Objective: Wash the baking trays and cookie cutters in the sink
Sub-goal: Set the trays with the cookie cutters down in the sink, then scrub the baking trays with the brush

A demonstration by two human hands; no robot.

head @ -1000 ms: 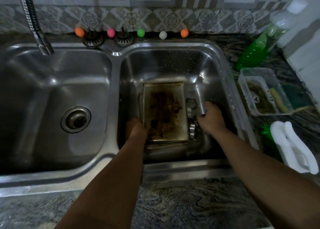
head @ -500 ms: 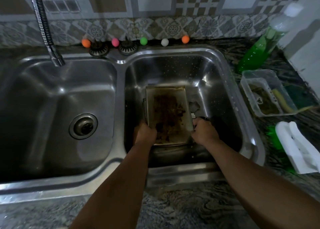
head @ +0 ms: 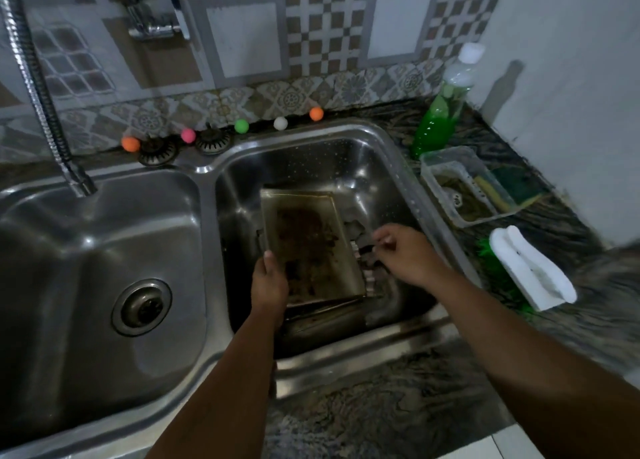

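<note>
the baking tray (head: 308, 247), rectangular and crusted with dark burnt residue, sits tilted in the right basin of the double sink (head: 207, 178) at the frame's centre. the left hand (head: 269, 282) grips its lower left edge, thumb over the rim. the right hand (head: 405, 254), just right of the tray, hovers with fingers loosely bent; whether it pinches anything cannot be told. cookie cutters (head: 363, 250) lie half hidden beside the tray. a green soap bottle (head: 438, 119) stands at upper right.
</note>
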